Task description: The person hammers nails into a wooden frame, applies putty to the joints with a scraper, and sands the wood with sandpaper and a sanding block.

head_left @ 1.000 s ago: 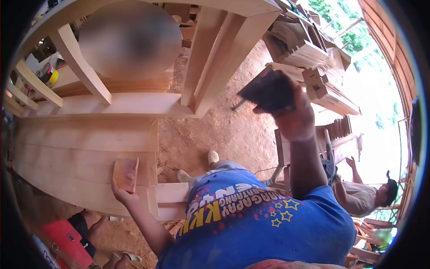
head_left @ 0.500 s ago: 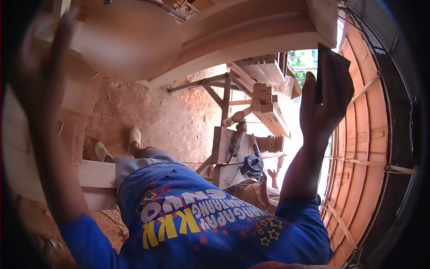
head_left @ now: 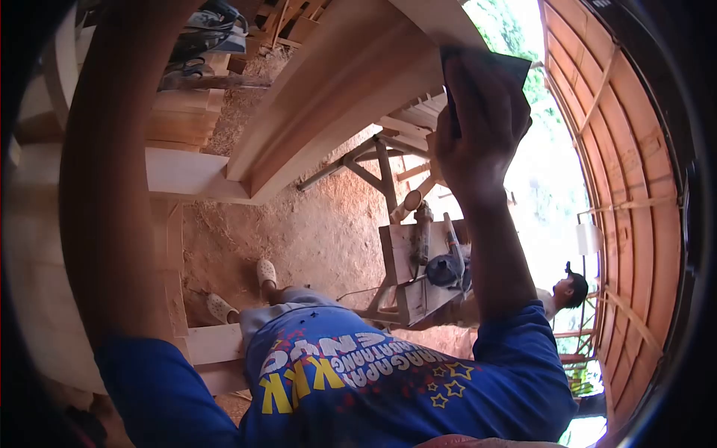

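Note:
My right hand (head_left: 485, 112) is closed around a dark, folded sheet that looks like sandpaper (head_left: 514, 66). It lies at the upper right end of a long wooden frame piece (head_left: 336, 97), apparently against the wood's edge. Only my left forearm (head_left: 104, 187) shows. It stretches up along the left side, and the hand is beyond the top edge of the view. A second pale board (head_left: 190, 173) meets the frame piece at a corner, near that forearm.
Below the wood is a bench (head_left: 403, 257) bearing a blue power tool (head_left: 444, 270). Stacked timber (head_left: 407, 123) lies behind a wooden trestle (head_left: 385, 168). Cables (head_left: 205, 33) hang at upper left. A person in a dark cap (head_left: 575, 290) is at right. Sawdust covers the floor (head_left: 239, 246).
My left hand has gone up out of view. My right hand, still holding the dark sheet, has shifted left onto the wood's end. The view has turned, and a person in a cap now shows.

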Demonstrator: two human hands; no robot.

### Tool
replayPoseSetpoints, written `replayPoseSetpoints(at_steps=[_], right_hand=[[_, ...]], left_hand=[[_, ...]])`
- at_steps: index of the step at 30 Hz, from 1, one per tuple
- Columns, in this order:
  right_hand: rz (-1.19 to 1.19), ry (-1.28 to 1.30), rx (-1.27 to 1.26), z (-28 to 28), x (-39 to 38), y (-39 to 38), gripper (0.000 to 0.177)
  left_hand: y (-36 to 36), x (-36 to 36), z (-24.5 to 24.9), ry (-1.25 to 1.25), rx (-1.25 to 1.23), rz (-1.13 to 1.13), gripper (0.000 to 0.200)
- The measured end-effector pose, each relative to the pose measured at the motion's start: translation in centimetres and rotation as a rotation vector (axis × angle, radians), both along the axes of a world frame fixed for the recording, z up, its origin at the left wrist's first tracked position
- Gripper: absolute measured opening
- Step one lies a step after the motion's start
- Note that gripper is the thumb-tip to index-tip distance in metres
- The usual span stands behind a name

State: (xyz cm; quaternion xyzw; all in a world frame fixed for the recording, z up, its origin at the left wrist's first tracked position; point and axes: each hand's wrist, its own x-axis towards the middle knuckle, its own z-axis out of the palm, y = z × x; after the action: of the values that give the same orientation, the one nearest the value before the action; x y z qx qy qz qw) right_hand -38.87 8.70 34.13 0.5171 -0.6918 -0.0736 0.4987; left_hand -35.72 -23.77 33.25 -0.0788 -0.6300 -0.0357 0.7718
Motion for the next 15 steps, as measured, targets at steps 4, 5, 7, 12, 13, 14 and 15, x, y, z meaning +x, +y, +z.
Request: replayPoseSetpoints(at_steps=[4, 5, 7, 12, 13, 14, 15], right_hand=[[-0.062, 0.041, -0.022, -0.3, 0.3, -0.2, 0.048], [-0.116, 0.047, -0.016, -0.3, 0.8, -0.3, 0.048], [-0.217, 0.053, 0.001, -0.2, 1.8, -0.6, 0.048], [-0.313, -0.104, 0.049, 1.8, 4.7, -1.9, 0.053], [-0.329, -0.151, 0.038, 2.1, 5.1, -1.9, 0.054], [-0.353, -0.167, 0.03, 2.3, 5.8, -1.8, 0.055], [-0.373, -0.18, 0.025, 2.6, 6.6, -1.9, 0.057]], left_hand=[[0.7, -0.7, 0.0, -0.017, 0.063, 0.101, 0.034], [0.6, -1.2, -0.1, -0.027, 0.084, 0.003, 0.033], [0.0, -1.6, -0.4, -0.055, 0.097, -0.128, 0.033], [-0.4, -0.9, 0.0, -0.059, -0.003, -0.03, 0.036], [-0.4, -0.9, -0.1, -0.071, 0.006, -0.017, 0.035], [-0.5, -1.0, -0.2, -0.084, 0.016, -0.003, 0.035], [-0.4, -0.6, -0.5, -0.124, 0.038, -0.016, 0.034]])
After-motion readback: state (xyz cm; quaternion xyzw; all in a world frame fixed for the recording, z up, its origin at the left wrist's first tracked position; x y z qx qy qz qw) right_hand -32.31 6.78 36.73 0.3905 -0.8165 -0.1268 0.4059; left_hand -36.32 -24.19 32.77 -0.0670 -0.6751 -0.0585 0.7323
